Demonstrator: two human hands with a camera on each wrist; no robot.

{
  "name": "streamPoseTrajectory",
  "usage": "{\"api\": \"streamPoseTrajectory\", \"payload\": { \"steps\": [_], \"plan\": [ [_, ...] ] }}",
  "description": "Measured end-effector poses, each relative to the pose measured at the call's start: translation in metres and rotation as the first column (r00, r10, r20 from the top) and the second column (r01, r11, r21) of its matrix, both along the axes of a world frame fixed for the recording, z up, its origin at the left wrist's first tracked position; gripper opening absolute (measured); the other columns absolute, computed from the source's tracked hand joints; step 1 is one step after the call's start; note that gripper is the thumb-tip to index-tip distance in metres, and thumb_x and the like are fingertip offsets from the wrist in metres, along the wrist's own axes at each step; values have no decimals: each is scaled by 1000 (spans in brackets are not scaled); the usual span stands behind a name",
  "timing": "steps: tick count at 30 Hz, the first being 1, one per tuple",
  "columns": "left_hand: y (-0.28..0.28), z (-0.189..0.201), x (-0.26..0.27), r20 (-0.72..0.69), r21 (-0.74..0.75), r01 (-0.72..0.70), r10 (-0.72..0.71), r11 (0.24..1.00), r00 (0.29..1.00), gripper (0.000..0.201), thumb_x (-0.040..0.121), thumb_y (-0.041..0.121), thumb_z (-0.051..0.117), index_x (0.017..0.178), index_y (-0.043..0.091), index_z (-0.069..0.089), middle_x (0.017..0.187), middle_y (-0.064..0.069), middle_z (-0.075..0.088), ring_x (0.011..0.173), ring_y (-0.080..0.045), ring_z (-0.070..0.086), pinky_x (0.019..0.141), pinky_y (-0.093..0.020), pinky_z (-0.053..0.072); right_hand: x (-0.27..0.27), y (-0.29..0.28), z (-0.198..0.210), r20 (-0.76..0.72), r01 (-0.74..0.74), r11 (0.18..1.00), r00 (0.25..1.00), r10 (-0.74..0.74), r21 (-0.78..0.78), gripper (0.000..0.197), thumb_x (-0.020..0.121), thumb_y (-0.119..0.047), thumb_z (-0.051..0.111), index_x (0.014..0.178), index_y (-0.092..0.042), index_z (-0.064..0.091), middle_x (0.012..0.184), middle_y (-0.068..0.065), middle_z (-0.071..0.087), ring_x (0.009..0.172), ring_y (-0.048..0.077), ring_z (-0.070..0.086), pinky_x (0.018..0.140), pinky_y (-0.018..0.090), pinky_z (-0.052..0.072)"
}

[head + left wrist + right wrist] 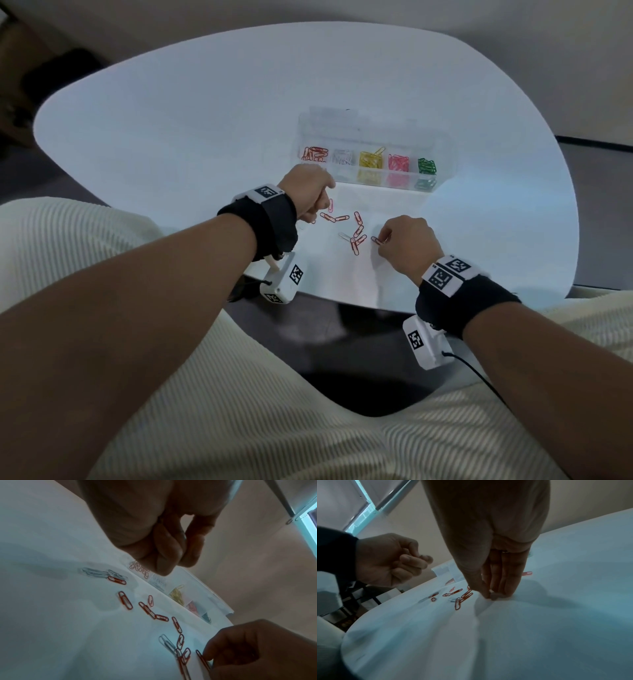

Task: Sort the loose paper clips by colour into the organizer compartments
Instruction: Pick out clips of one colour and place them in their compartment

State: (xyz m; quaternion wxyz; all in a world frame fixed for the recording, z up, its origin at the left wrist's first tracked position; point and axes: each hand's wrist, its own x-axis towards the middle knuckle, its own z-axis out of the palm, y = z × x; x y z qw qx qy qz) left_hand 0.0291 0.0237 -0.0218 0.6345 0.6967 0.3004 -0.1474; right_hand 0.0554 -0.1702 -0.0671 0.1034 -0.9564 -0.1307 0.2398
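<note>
A clear organizer [373, 135] stands on the white table, its compartments holding red [315, 154], silver, yellow, pink and green clips. Several loose red paper clips [358, 233] and one silver clip [343, 235] lie scattered in front of it. My right hand [385, 240] reaches down to the table and pinches the rightmost red clip [376, 240], which also shows in the left wrist view as the red clip [202, 660]. My left hand [320, 205] hovers just in front of the red compartment. Its fingers [164, 561] are curled against the thumb, and no clip shows between them.
Two or three silver clips [96, 572] lie beside a red one [117, 580] under my left wrist. The table's near edge [342, 301] runs just behind both wrists, with my lap below it. The left and far parts of the table [171, 137] are bare.
</note>
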Motion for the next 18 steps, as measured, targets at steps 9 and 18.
{"api": "streamPoseTrajectory", "payload": {
  "steps": [9, 18],
  "plan": [
    [2, -10, 4, -187, 50, 64, -54, 997, 981, 28, 80, -6, 32, 57, 10, 33, 56, -6, 30, 34, -11, 18, 45, -13, 17, -5, 4, -4, 22, -65, 992, 998, 63, 111, 23, 82, -19, 66, 104, -13, 70, 102, 4, 69, 98, 24, 61, 84, 32, 49],
    [0, -17, 2, -98, 473, 335, -329, 815, 939, 31, 83, 3, 40, 64, 15, 60, 88, -8, 68, 78, -26, 62, 62, -25, 43, -8, 16, -4, -42, -57, 998, 997, 58, 20, 17, 75, -18, 68, 90, -22, 59, 91, 4, 68, 81, 25, 63, 70, 28, 50]
  ]
}}
